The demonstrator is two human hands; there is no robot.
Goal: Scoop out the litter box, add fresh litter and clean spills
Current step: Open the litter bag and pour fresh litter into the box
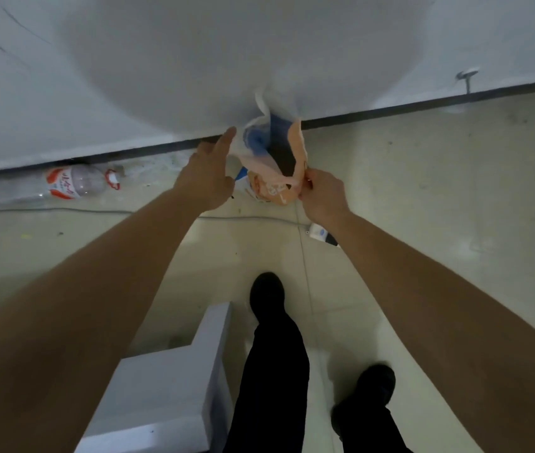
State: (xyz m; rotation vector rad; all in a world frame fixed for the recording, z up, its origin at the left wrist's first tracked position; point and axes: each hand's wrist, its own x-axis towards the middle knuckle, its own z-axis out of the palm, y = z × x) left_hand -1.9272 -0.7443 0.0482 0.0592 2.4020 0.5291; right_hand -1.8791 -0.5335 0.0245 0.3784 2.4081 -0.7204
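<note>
The bag, printed orange, white and blue, is located on the floor at the foot of the wall, against the dark skirting strip. Its long axis is directed away from the person, towards the wall. Its mouth is held open and a dark interior is exposed. The contents cannot be identified, and no litter box is shown in this view.

The right hand is positioned at the near right edge of the bag. The rim is pinched between its curled fingers and thumb. The left hand is presented flat, with the fingers straight and nothing held. It is placed just beside the left edge of the bag, and contact with the plastic cannot be confirmed.

The bag lies between the two hands, to the right of the left hand and at about the same reach. It is judged that the left rim is to be taken next. A short move to the right is required, and a matching pinch opposite the right hand is advised.

A plastic bottle is seen lying on its side well to the left. A cable is laid across the floor nearer the person. A white block is set beside the feet.
</note>
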